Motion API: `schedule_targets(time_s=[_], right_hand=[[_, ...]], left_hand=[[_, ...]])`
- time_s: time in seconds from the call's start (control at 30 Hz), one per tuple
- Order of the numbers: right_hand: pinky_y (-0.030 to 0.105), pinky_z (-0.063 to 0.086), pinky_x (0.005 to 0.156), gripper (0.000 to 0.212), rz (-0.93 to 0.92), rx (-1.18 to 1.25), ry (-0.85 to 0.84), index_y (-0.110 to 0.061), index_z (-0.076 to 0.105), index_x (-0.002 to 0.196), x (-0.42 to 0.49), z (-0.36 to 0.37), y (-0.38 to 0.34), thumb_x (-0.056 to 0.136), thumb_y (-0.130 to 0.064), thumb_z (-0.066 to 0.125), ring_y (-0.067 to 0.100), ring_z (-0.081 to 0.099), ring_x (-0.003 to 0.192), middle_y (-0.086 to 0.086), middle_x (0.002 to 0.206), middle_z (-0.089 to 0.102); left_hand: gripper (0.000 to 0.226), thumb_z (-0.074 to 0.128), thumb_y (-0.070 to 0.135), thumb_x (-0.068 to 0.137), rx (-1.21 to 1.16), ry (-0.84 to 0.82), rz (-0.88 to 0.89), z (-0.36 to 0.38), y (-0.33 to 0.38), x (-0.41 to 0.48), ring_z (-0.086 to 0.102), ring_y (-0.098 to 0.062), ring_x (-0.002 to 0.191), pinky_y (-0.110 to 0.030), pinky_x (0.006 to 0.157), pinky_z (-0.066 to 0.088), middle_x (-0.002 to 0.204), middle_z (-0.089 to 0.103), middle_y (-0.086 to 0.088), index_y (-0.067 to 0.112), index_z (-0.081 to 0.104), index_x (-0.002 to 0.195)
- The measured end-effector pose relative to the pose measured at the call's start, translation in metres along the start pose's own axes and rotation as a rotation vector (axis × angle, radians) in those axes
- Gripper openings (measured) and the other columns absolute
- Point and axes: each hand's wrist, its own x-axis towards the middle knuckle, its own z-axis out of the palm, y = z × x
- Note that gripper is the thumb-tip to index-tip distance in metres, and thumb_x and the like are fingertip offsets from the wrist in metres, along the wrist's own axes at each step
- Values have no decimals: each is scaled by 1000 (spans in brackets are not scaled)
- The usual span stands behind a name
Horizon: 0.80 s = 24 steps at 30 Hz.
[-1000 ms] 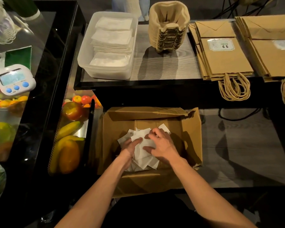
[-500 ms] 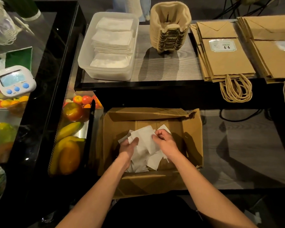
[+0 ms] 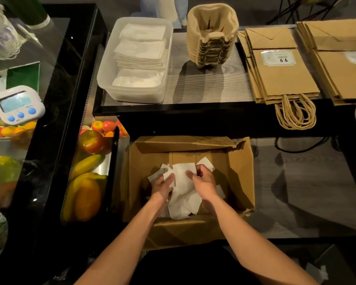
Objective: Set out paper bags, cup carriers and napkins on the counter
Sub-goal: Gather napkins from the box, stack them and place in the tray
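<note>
So both hands are down in the box right now: my left hand [image 3: 162, 187] is curled around a messy wad of loose napkins [image 3: 182, 194] from one side, and my right hand [image 3: 202, 182] pinches the same wad from the other, fingers bent tight. My guess is it takes two hands because the sheets are floppy and all out of line, so one hand would shed half of them. The wad sits inside a cardboard box [image 3: 240, 167], flaps open, down below the counter [image 3: 203, 87]. Up top, a clear tub [image 3: 136, 96] already holds stacked napkins [image 3: 141, 52] in neat piles, which looks like where this bunch belongs. Beside it the cup carriers [image 3: 212, 36] stand nested, and the paper bags [image 3: 284, 79] lie flat with handles hanging over the edge, easy to grab.
</note>
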Motion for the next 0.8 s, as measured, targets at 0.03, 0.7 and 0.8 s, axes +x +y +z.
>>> schedule_targets(time_s=[0.03, 0.7, 0.8], right_hand=[[44, 45, 108, 50, 5, 33, 14, -19, 50, 141, 0, -3, -2, 96, -33, 68, 27, 45, 136, 0, 148, 46], [42, 57, 92, 19, -281, -513, -462, -34, 58, 110, 14, -23, -38, 95, -33, 69, 16, 61, 106, -7, 118, 63], [42, 55, 97, 32, -234, -480, -407, -34, 55, 121, 12, -24, -31, 94, -27, 72, 16, 59, 114, -9, 126, 61]], left_hand=[[38, 60, 38, 102, -38, 12, -15, -1, 1, 0, 59, -32, 122, -46, 100, 50, 134, 62, -4, 21, 58, 136], [15, 59, 15, 103, 75, -202, 110, -14, 17, -3, 72, -14, 86, -22, 60, 58, 104, 76, -4, 19, 71, 111], [28, 62, 34, 100, -22, -229, 108, -22, 14, -4, 74, -21, 98, -26, 65, 58, 112, 77, -7, 19, 70, 121]])
